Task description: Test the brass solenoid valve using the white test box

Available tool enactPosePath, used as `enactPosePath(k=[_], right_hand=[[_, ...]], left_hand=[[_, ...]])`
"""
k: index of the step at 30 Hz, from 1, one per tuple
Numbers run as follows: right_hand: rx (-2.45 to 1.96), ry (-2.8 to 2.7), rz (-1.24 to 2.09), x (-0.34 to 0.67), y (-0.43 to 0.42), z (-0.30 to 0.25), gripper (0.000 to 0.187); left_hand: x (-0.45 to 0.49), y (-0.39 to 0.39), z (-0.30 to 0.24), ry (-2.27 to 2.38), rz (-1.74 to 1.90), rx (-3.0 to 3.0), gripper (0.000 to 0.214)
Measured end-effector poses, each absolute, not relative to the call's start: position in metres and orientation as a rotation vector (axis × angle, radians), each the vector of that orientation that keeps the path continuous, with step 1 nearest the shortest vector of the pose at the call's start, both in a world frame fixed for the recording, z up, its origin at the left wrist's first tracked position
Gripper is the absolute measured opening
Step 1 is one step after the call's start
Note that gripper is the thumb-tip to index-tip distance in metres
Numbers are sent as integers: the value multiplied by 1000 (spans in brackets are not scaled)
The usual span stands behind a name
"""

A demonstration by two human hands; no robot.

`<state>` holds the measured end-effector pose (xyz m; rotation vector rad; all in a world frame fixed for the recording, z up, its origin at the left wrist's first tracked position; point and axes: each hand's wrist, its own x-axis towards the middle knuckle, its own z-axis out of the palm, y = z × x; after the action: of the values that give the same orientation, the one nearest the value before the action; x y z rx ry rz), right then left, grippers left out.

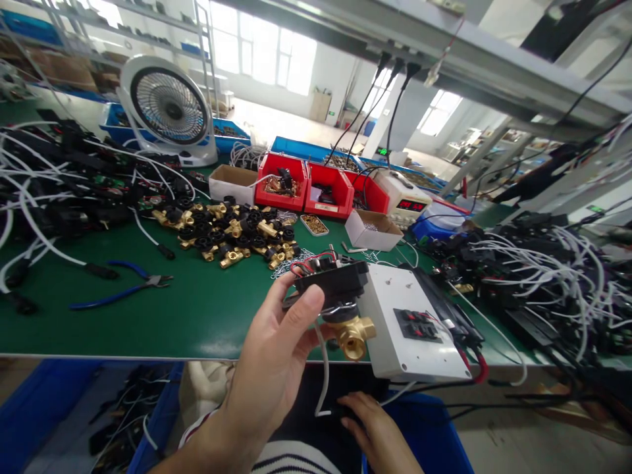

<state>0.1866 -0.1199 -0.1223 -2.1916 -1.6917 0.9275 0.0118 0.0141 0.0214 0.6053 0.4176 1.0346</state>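
Note:
My left hand (276, 349) is closed around a black motorized valve actuator (336, 284), held tilted above the table's front edge. Red and black wires stick out of its top. A brass valve body (351, 336) is fixed below by a metal clip. From the actuator a grey cable (324, 372) hangs down to a black plug, dark against dark clothing. Below the table edge, my right hand (370, 424) has its fingers curled at that plug; the exact grip is partly hidden. Just right of the valve stands a white test box (409, 322) with switches and black-and-red terminals.
Blue-handled pliers (143, 283) lie on the green table (207, 322). Behind are a pile of brass valves (232, 230), red bins (326, 187) and a fan (168, 108). Cabled actuators heap up left (74, 178) and right (548, 276). Blue crates (168, 401) sit below.

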Motion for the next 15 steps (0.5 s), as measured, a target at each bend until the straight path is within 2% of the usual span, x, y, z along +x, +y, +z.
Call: enactPosePath(k=[9, 15], right_hand=[[-2093, -1700, 931, 191, -128, -135, 26], [-1907, -2126, 847, 189, -130, -179, 19]], left_hand=[[12, 15, 21, 436, 1058, 613, 30], [9, 19, 13, 624, 1058, 589, 47]])
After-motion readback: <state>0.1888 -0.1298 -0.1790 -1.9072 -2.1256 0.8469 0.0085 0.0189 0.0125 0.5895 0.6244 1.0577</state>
